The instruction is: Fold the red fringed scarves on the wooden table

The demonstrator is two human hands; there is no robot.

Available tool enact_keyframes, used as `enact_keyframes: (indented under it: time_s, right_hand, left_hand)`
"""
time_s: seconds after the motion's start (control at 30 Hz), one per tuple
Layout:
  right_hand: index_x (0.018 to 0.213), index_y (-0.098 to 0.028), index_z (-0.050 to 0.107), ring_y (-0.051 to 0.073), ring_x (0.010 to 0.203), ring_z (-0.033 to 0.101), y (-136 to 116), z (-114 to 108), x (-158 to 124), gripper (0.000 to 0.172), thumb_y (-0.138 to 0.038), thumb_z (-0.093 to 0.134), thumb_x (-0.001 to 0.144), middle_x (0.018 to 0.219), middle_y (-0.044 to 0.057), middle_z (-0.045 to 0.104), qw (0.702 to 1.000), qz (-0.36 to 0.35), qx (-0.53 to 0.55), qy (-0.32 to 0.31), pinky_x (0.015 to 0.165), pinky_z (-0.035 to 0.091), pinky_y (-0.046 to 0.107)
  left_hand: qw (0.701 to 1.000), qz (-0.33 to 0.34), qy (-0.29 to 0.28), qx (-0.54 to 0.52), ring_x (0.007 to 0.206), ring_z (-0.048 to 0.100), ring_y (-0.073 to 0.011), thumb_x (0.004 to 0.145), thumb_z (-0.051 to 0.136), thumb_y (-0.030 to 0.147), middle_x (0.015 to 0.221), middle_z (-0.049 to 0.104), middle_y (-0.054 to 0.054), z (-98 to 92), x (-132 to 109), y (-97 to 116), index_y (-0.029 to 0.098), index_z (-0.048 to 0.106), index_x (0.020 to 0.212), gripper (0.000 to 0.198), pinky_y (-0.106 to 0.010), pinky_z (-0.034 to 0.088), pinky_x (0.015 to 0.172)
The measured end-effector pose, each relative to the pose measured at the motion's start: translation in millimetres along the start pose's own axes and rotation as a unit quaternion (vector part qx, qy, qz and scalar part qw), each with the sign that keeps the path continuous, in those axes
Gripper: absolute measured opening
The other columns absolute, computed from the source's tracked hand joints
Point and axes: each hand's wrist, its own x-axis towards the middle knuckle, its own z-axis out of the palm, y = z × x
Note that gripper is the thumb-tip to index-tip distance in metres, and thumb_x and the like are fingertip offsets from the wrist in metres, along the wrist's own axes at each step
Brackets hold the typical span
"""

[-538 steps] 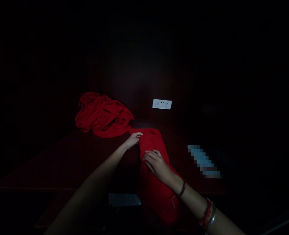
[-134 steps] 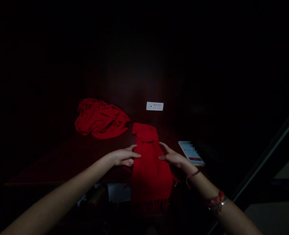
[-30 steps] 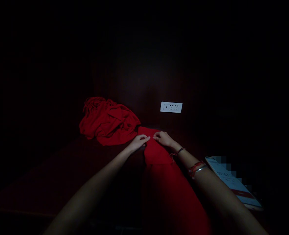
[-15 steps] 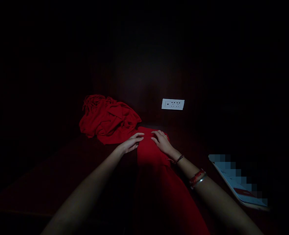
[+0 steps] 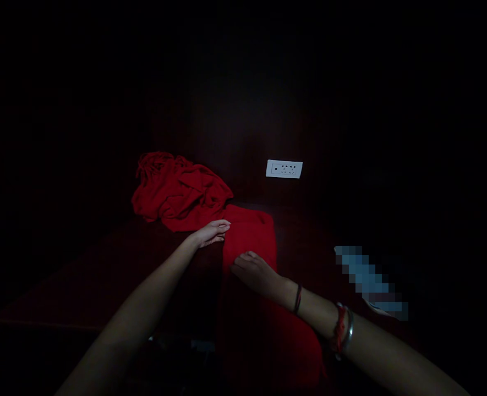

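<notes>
Head view: I'm seeing a red scarf (image 5: 251, 236) laid across the dark table (image 5: 86, 286) and over its near edge, left hand (image 5: 212, 234) at its left side, right hand (image 5: 257, 273) curled on top, can't tell if either's gripping, crumpled red cloth (image 5: 181, 190) just behind-left

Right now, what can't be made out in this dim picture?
All in the head view:
Bare right hand: its back hides the palm and whether it grips the long red cloth.
Cloth's near end: lost in shadow toward the bottom edge.
Flat bluish rectangular phone: pixelation hides its screen.
Pale shape below the dark red tabletop: too dark to identify.
</notes>
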Motion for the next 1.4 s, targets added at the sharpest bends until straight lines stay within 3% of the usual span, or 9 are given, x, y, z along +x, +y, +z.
enact_keyframes:
  time_s: [0.27, 0.47, 0.67, 0.8, 0.97, 1.17, 1.27, 1.33, 1.4]
  right_hand:
    - [0.081, -0.017, 0.054, 0.011, 0.075, 0.045, -7, -19, -12, 0.015, -0.013, 0.039, 0.081, 0.077, 0.001, 0.052, 0.995, 0.005, 0.094, -0.030, 0.071, 0.032, 0.024]
    - [0.112, -0.021, 0.041, 0.015, 0.105, 0.038, -23, -32, -7, 0.030, -0.025, 0.038, 0.082, 0.108, 0.006, 0.048, 0.997, 0.030, 0.076, 0.011, 0.092, 0.022, 0.037]
    - [0.091, -0.018, 0.054, 0.015, 0.081, 0.049, -24, -16, 10, 0.020, -0.011, 0.040, 0.079, 0.084, 0.005, 0.056, 0.997, 0.020, -0.013, -0.068, 0.076, 0.036, 0.032]
    - [0.083, -0.016, 0.055, 0.015, 0.072, 0.049, -24, -14, 6, 0.017, -0.012, 0.039, 0.080, 0.078, 0.005, 0.055, 0.998, 0.032, -0.015, -0.050, 0.066, 0.037, 0.026]
    - [0.095, -0.018, 0.053, 0.013, 0.076, 0.046, -15, -19, -11, 0.023, -0.009, 0.039, 0.078, 0.082, 0.004, 0.054, 0.997, 0.056, 0.048, 0.003, 0.068, 0.036, 0.023]
    - [0.090, -0.018, 0.055, 0.013, 0.076, 0.047, -20, -21, -7, 0.021, -0.014, 0.037, 0.081, 0.080, 0.003, 0.055, 0.997, -0.012, 0.065, -0.040, 0.072, 0.037, 0.025]
    - [0.095, -0.018, 0.054, 0.012, 0.085, 0.048, -17, -34, -7, 0.024, -0.013, 0.034, 0.082, 0.090, 0.004, 0.056, 0.994, -0.021, 0.106, -0.015, 0.081, 0.036, 0.026]
    - [0.103, -0.019, 0.051, 0.014, 0.098, 0.044, -10, -44, -12, 0.028, -0.017, 0.031, 0.084, 0.103, 0.005, 0.053, 0.993, 0.041, 0.112, 0.026, 0.090, 0.031, 0.032]
    - [0.114, -0.020, 0.044, 0.019, 0.111, 0.034, -3, -48, -22, 0.033, -0.027, 0.031, 0.085, 0.118, 0.008, 0.044, 0.986, 0.133, 0.095, 0.036, 0.094, 0.025, 0.041]
  left_hand:
    - [0.990, 0.072, -0.007, 0.124, 0.058, 0.047, -0.0075, 0.060, 0.061, 0.031, 0.062, 0.047, 0.004, -0.4, 5, -1, 0.015, 0.052, 0.074, 0.023, -0.019, 0.042, 0.053]
    - [0.982, 0.093, -0.010, 0.162, 0.051, 0.046, -0.0066, 0.066, 0.055, 0.034, 0.055, 0.046, 0.004, -2.4, 4, -2, 0.015, 0.053, 0.080, 0.024, -0.014, 0.031, 0.040]
    - [0.987, 0.035, -0.024, 0.153, 0.052, 0.051, -0.0067, 0.063, 0.058, 0.025, 0.062, 0.049, 0.003, -2.6, 1, -2, 0.015, 0.051, 0.088, 0.028, -0.013, 0.029, 0.038]
    - [0.985, 0.032, -0.047, 0.165, 0.054, 0.054, -0.0089, 0.060, 0.060, 0.021, 0.065, 0.051, 0.002, -7.4, 1, 1, 0.015, 0.050, 0.083, 0.026, -0.015, 0.035, 0.041]
    - [0.984, 0.071, -0.038, 0.158, 0.050, 0.052, -0.0074, 0.062, 0.057, 0.020, 0.058, 0.050, 0.003, 0.2, 9, 0, 0.013, 0.048, 0.072, 0.014, -0.020, 0.043, 0.050]
    - [0.979, 0.086, -0.034, 0.182, 0.059, 0.053, -0.0088, 0.066, 0.052, 0.019, 0.062, 0.050, 0.002, -0.2, 10, -3, 0.013, 0.050, 0.075, 0.011, -0.017, 0.042, 0.048]
    - [0.963, 0.106, 0.000, 0.247, 0.069, 0.055, -0.0120, 0.071, 0.046, 0.021, 0.071, 0.054, -0.001, -4.2, 4, 4, 0.013, 0.050, 0.080, 0.012, -0.017, 0.042, 0.049]
    - [0.937, 0.163, 0.052, 0.305, 0.078, 0.054, -0.0140, 0.076, 0.041, 0.023, 0.079, 0.056, -0.003, 2.3, -1, 12, 0.014, 0.051, 0.085, 0.016, -0.023, 0.045, 0.059]
    - [0.887, 0.250, 0.084, 0.378, 0.089, 0.050, -0.0153, 0.079, 0.037, 0.025, 0.090, 0.056, -0.005, 18.2, -7, 21, 0.014, 0.052, 0.090, 0.021, -0.030, 0.042, 0.077]
